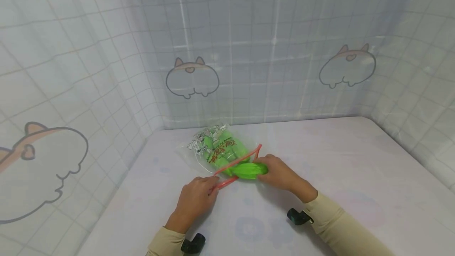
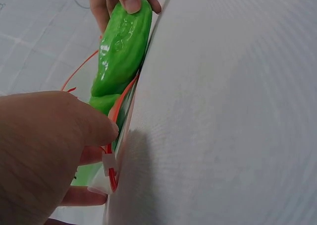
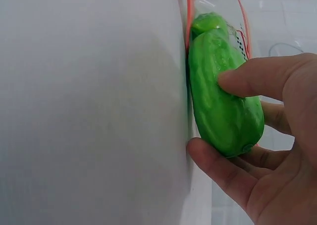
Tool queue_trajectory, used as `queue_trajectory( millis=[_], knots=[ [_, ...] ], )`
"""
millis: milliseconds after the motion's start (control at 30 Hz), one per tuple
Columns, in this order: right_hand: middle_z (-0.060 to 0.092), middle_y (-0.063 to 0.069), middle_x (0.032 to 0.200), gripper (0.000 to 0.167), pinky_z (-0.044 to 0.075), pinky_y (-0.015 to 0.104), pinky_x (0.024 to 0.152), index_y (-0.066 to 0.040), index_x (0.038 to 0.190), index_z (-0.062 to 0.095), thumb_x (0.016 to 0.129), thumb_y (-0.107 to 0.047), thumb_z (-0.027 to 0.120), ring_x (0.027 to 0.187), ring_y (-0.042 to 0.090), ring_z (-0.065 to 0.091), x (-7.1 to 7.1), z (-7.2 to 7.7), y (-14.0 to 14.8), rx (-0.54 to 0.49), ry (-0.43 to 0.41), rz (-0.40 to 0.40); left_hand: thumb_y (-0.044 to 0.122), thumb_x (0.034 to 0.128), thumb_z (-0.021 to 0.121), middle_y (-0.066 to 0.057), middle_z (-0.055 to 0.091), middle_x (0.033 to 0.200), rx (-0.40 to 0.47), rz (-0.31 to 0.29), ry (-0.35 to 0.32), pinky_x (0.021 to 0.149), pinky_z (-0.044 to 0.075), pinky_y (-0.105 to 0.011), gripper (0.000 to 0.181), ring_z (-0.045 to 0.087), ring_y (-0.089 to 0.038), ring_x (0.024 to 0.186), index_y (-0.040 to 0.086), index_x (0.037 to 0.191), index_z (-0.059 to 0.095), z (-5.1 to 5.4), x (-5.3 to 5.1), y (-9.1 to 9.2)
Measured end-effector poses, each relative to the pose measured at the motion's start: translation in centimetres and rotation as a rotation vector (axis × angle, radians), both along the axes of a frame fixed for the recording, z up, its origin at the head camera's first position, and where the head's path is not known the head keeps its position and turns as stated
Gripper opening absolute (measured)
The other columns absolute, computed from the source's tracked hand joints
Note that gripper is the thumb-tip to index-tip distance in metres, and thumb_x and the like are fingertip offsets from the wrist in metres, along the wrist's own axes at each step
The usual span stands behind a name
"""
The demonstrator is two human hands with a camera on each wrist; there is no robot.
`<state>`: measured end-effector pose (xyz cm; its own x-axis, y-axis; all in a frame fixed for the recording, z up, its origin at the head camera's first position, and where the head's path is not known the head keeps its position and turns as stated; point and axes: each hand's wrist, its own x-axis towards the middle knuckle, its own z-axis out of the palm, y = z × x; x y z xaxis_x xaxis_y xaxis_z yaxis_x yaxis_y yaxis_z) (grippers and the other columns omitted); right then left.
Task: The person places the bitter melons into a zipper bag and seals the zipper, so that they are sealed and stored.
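Observation:
A clear zip bag (image 1: 199, 157) with red zip edges and printed red lettering lies near the back of the table, and several green things show inside it. My left hand (image 1: 197, 196) pinches the bag's red zip edge (image 2: 121, 103) at the left corner of its mouth, beside a whitish zip slider (image 2: 109, 163). My right hand (image 1: 279, 173) grips the outer end of a glossy, ridged green toy vegetable (image 3: 218, 91), thumb on top and fingers round its end. That toy lies across the open bag mouth, its inner end among the bag's contents.
The pale table (image 1: 348, 161) extends to the right and in front of the hands. A white gridded curtain (image 1: 249, 70) with cartoon animal drawings stands behind and at both sides. Dark wrist cameras (image 1: 193, 244) sit below each wrist.

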<state>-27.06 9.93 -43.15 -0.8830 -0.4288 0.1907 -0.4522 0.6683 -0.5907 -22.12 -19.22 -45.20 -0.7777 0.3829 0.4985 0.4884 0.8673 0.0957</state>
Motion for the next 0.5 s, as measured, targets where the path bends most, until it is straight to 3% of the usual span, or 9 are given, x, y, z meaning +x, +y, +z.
queue_trajectory(
  millis=[500],
  knots=[
    [0.063, 0.003, 0.107, 0.044, 0.047, 0.036, 0.081, -0.004, 0.123, 0.065, 0.083, -0.012, 0.08, 0.09, 0.014, 0.054, 0.2, 0.0, -1.6, -0.012, 0.039, -0.017, 0.017, 0.0833, 0.078, 0.008, 0.071, 0.081, -0.015, 0.02, -0.011, 0.05, 0.045, -0.03, 0.012, 0.059, -0.014, 0.07, 0.022, 0.094, 0.075, 0.1, 0.0, 0.2]
  ],
)
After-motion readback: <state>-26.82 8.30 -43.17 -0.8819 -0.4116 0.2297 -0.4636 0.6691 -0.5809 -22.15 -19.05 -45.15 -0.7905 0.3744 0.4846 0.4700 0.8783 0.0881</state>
